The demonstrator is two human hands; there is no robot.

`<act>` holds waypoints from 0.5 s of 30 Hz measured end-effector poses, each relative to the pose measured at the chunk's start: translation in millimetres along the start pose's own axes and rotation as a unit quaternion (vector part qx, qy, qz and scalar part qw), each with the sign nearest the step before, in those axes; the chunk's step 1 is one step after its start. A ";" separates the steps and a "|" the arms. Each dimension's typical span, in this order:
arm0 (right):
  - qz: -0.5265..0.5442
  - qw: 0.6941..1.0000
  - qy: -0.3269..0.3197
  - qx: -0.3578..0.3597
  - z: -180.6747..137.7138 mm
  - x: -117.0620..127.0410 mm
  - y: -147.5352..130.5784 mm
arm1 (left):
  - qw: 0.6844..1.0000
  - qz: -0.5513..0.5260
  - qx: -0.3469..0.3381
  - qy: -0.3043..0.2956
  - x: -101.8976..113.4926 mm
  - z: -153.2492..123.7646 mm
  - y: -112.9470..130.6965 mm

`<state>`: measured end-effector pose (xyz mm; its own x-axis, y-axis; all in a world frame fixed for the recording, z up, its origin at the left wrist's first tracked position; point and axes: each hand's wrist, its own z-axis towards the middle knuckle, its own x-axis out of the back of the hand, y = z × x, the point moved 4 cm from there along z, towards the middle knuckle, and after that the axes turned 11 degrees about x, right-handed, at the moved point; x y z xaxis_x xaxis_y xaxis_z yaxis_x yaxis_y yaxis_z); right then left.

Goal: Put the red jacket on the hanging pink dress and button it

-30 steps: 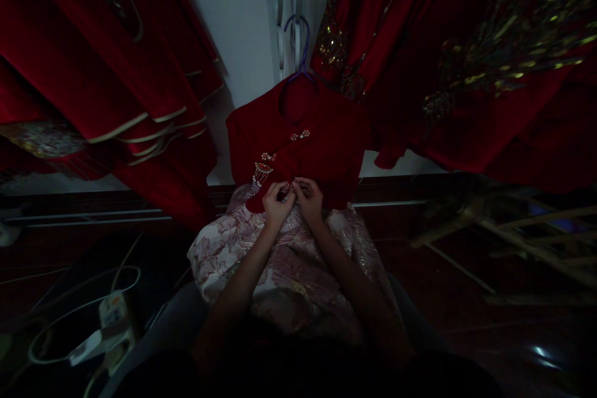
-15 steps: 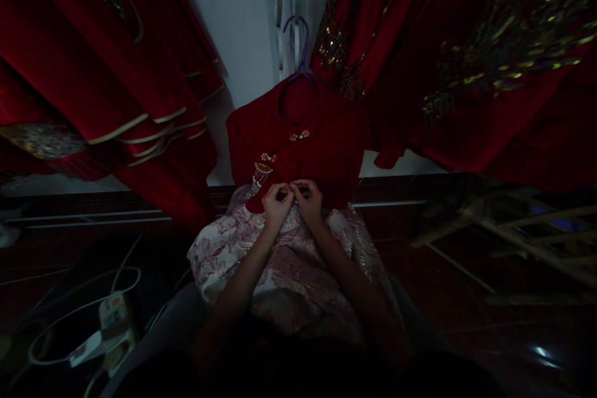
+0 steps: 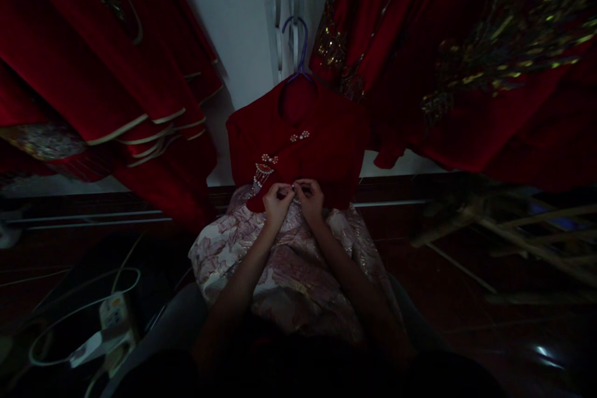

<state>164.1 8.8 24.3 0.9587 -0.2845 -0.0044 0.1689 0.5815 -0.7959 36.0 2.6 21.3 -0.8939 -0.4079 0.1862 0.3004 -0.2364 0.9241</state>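
Note:
My left hand (image 3: 276, 204) and my right hand (image 3: 311, 201) meet fingertip to fingertip at the lower front of a red top (image 3: 326, 149). Both are closed in a pinch; whatever lies between the fingertips is too small and dark to make out. The top hangs from a purple hanger (image 3: 304, 53). Its front carries a beaded clasp (image 3: 299, 136), a second one (image 3: 269, 159) lower left, and a tasselled bead ornament (image 3: 261, 175) beneath that. Pale pink floral cloth (image 3: 214, 255) is spread over my lap, under my forearms.
Long red garments (image 3: 140, 74) with pale piping hang at left. Red garments with gold sequins (image 3: 517, 43) hang at right. A power strip (image 3: 114, 317) with a looped white cable lies lower left. Wooden slatted furniture (image 3: 513, 236) stands at right on the dark floor.
Hardly anything differs. Both pinched hands have shifted very slightly, with a small dark spot now visible between the fingertips. The top and its hanger stay almost in place.

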 end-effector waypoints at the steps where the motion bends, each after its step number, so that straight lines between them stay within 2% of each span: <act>1: 0.002 1.000 -0.002 -0.001 0.0 -0.3 0.6 | 1.000 0.001 -0.001 -0.003 -0.5 0.0 -0.1; 6: -0.005 1.000 -0.007 -0.003 0.9 -1.3 1.2 | 0.999 0.026 -0.021 -0.008 -2.8 -0.7 3.1; 9: -0.044 0.999 -0.010 0.016 2.3 0.2 -2.5 | 1.000 0.010 -0.025 0.017 -0.8 -0.9 4.4; 12: -0.037 0.999 -0.012 0.034 2.6 2.0 -8.0 | 0.998 0.001 -0.026 0.052 3.8 -0.9 4.8; 15: -0.028 0.998 0.021 0.049 2.0 6.6 -13.4 | 0.996 0.030 -0.052 0.066 7.2 -2.5 9.8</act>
<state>168.7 0.7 36.1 0.9370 -0.3490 0.0127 0.2461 0.6341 -0.7330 33.4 -4.9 30.9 -0.8234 -0.5352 0.1886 0.3917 -0.2956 0.8713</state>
